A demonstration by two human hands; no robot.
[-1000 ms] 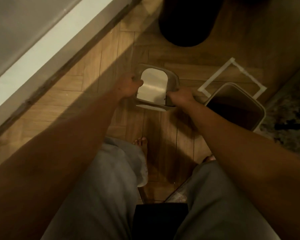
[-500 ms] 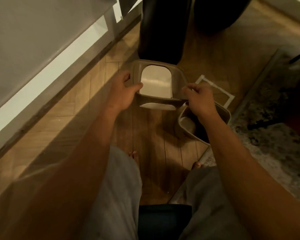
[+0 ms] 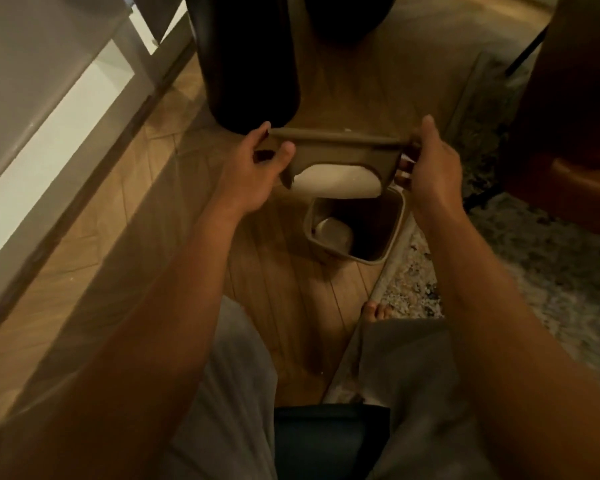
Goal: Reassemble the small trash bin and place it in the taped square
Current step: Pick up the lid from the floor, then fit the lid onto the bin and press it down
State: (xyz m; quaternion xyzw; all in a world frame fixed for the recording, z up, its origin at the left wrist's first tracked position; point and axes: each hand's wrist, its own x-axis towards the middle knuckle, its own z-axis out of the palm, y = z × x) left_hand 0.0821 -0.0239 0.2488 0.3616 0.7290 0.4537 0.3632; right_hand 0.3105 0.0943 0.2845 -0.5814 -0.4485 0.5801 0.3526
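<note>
The bin's brown lid frame [image 3: 340, 152] with its pale swing flap [image 3: 336, 183] hangs in the air, tilted nearly edge-on toward me. My left hand [image 3: 253, 168] grips its left end and my right hand [image 3: 430, 161] grips its right end. Directly below stands the open beige bin body [image 3: 392, 230] on the wood floor, beside the rug's edge. A pale rounded piece [image 3: 333, 232] lies inside the bin. The taped square is not visible; the lid and my hands cover that part of the floor.
A tall dark bin [image 3: 250, 64] stands just behind the lid, with another dark round object [image 3: 347, 19] to its right. A white cabinet base [image 3: 49, 98] runs along the left. A patterned rug [image 3: 534, 254] and a brown seat [image 3: 575, 133] lie to the right. My bare foot [image 3: 376, 311] is near the rug edge.
Both hands raised the lid frame from flat near the floor and tipped it nearly edge-on above the bin body. The view shifted, so the taped square went out of sight.
</note>
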